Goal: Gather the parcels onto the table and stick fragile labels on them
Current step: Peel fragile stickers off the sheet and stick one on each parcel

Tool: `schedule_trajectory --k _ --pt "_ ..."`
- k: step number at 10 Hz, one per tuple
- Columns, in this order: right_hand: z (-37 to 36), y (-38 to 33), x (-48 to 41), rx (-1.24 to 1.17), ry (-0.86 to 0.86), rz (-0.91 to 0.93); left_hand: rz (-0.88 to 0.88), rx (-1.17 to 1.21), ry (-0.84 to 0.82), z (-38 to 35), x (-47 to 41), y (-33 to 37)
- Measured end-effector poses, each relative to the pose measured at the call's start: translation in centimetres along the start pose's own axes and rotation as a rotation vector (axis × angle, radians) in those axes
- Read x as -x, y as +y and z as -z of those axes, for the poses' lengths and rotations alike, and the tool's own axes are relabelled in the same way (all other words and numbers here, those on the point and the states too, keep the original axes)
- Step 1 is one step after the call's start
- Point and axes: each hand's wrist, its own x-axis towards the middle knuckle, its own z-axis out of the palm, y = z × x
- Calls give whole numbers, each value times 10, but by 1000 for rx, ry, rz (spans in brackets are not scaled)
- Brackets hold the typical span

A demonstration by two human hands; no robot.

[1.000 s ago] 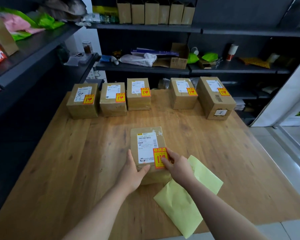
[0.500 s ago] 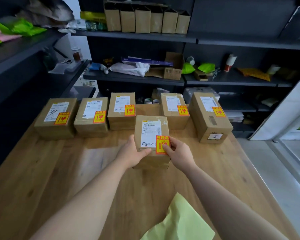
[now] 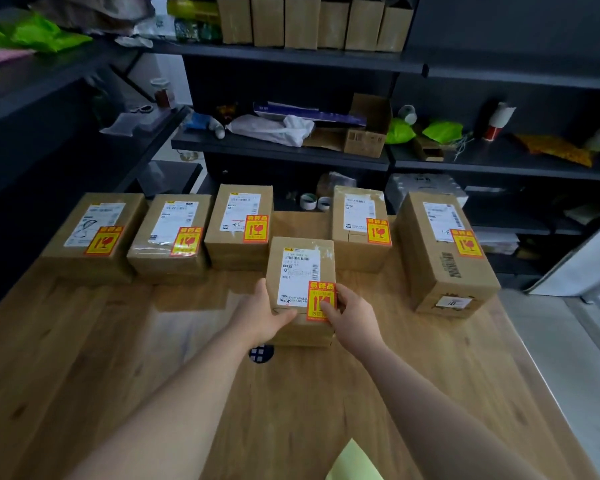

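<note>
Left hand (image 3: 260,313), right hand (image 3: 354,317) grip parcel (image 3: 300,268); fragile label (image 3: 321,299) reads 易碎品

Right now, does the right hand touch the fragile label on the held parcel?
Touching. The head view shows the thumb of the right hand lying on the fragile label of the held parcel.

Brown parcels (image 3: 300,271) bear red-and-yellow labels (image 3: 321,301); the pale yellow-green sheet (image 3: 355,462) is perhaps backing paper.

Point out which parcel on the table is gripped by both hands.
The parcel standing forward of the row: the left hand and right hand grip its near end; the other five stand untouched.
</note>
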Motion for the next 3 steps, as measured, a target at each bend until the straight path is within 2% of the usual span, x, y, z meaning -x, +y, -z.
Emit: schedule_trajectory --k 2,3 --pt "-1 -4 2 113 6 -27 -3 -37 -7 -2 2 -3" --pt "2 -14 6 275 49 1 -31 -220 48 4 7 -2"
